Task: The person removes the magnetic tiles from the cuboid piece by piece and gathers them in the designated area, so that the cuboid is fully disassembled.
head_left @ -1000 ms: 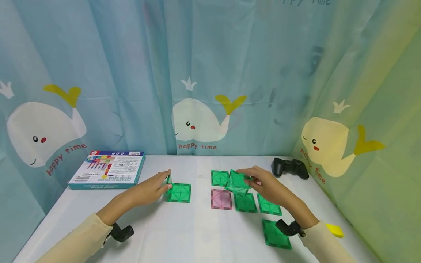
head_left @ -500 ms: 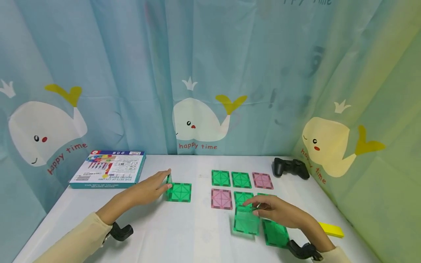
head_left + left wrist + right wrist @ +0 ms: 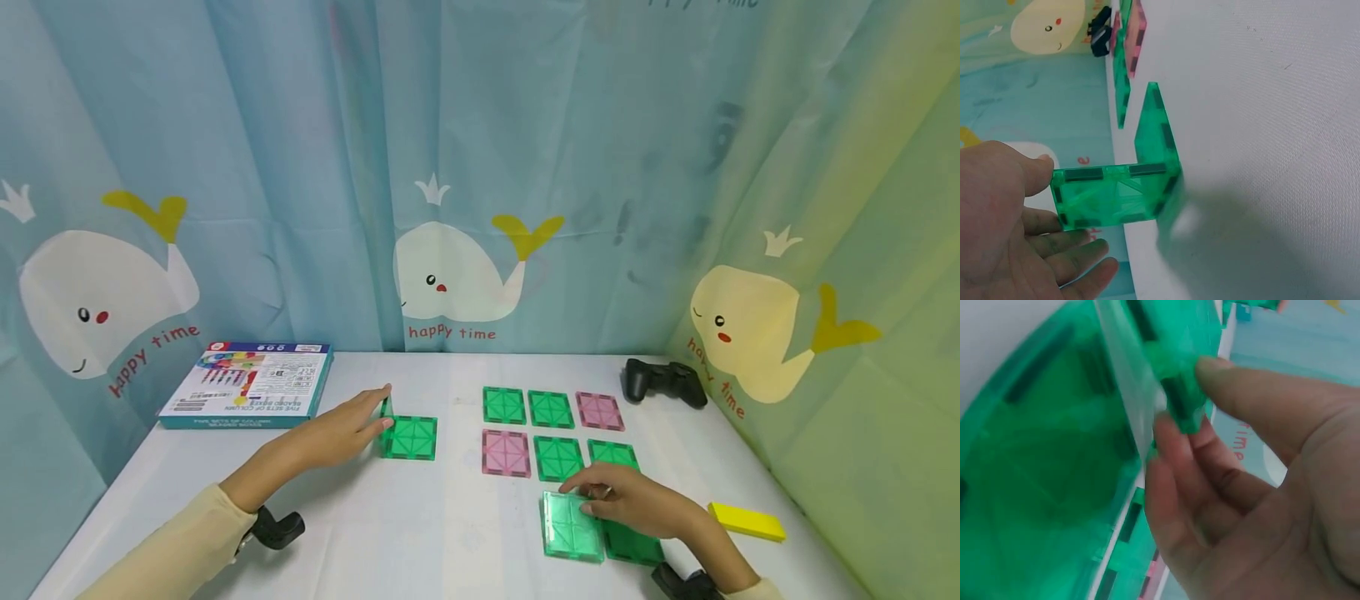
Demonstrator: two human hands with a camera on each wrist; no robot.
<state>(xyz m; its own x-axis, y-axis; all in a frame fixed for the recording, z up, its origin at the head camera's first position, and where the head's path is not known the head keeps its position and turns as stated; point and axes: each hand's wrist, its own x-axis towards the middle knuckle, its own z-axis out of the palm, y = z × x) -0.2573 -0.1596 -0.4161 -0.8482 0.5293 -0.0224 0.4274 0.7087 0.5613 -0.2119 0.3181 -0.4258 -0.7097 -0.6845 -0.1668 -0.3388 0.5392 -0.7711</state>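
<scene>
With thumb and fingers, my left hand (image 3: pixel 337 433) pinches a square green magnetic tile (image 3: pixel 1107 195) that stands upright. The tile's lower edge meets the left edge of a green tile (image 3: pixel 412 438) lying flat on the table. My right hand (image 3: pixel 633 498) pinches another clear green magnetic tile (image 3: pixel 572 529) at its far right corner. That held tile is close over the table, right beside a darker green tile (image 3: pixel 636 546). In the right wrist view its corner (image 3: pixel 1185 409) shows between thumb and fingers. My right hand partly covers the darker tile.
Flat tiles lie in two rows ahead of my right hand, several green (image 3: pixel 551 409) and two pink (image 3: pixel 506 453). A game controller (image 3: pixel 664 382) sits behind them. A yellow block (image 3: pixel 747 522) lies at right, a flat printed box (image 3: pixel 247 387) at back left. A whale-print curtain (image 3: pixel 480 167) encloses the table.
My right hand has carried its green tile from the back row toward me, to the left side of the darker front tile. The back-right pink tile is uncovered. My left hand stays put.
</scene>
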